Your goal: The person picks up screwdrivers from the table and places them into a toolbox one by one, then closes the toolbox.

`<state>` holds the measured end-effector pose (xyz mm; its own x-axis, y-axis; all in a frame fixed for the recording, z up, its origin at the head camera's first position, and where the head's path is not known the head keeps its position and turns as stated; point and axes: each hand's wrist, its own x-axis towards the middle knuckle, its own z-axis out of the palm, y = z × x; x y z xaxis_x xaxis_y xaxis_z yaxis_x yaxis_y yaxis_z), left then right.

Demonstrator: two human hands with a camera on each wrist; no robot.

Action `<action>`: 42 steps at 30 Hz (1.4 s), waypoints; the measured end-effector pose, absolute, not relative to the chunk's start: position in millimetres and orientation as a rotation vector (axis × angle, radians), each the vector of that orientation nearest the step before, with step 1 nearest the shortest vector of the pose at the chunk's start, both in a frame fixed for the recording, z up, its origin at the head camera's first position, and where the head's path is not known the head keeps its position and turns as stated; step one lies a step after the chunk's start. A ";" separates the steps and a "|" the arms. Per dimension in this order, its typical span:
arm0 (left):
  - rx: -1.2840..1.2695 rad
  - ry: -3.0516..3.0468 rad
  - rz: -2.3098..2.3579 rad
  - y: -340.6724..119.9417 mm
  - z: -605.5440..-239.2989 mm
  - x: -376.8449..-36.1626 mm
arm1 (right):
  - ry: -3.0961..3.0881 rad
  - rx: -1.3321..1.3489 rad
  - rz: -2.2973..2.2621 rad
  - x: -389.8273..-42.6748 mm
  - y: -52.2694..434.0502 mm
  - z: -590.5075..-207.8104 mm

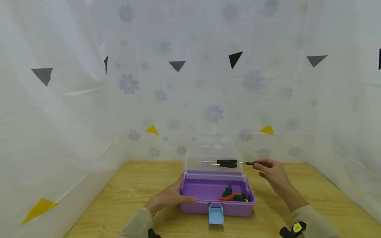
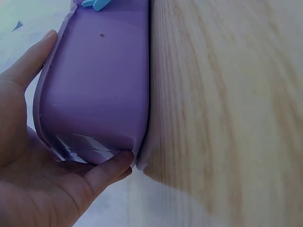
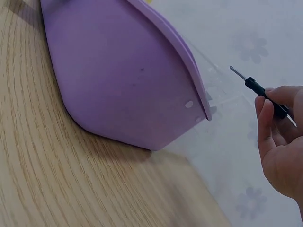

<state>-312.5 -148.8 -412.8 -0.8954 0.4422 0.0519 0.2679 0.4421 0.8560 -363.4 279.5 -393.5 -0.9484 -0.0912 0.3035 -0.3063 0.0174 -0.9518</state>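
A purple toolbox [image 1: 218,208] with a raised clear lid [image 1: 214,150] stands on the wooden table. My left hand [image 1: 169,198] grips its left end, thumb along the front rim and fingers round the end wall. In the left wrist view the fingertips [image 2: 124,160] touch the box low down. To the right of the lid, my right hand [image 1: 272,173] pinches a small screwdriver [image 3: 265,97] by its black handle, the metal shaft pointing left. Two dark-handled screwdrivers [image 1: 227,163] lie side by side at the lid. Inside the box are an orange-and-black tool [image 1: 232,197] and a dark green item [image 1: 227,191].
A light blue latch [image 1: 215,215] hangs down at the box's front. The wooden table [image 1: 148,172] extends on both sides of the box. White flowered sheeting [image 1: 190,99] with dark and yellow triangles encloses the table at the back and sides.
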 end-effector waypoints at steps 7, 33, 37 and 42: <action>0.621 2.504 1.439 -144.5 -412.3 -313.7 | -2.133 0.411 2.059 -368.6 260.2 -392.3; 0.649 2.505 1.447 -145.7 -413.2 -316.9 | -2.329 0.520 1.516 -382.4 220.2 -396.2; 0.649 2.522 1.441 -146.0 -414.4 -317.0 | -2.312 0.555 1.506 -384.0 219.6 -398.0; 0.643 2.527 1.434 -145.0 -414.8 -317.4 | -2.323 0.553 1.485 -383.6 220.6 -397.7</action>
<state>-317.4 -145.0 -414.8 -0.8936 0.4438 0.0668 0.2850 0.4460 0.8484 -383.6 220.6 -397.7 -0.8708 -0.1451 0.4697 -0.4873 0.3817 -0.7854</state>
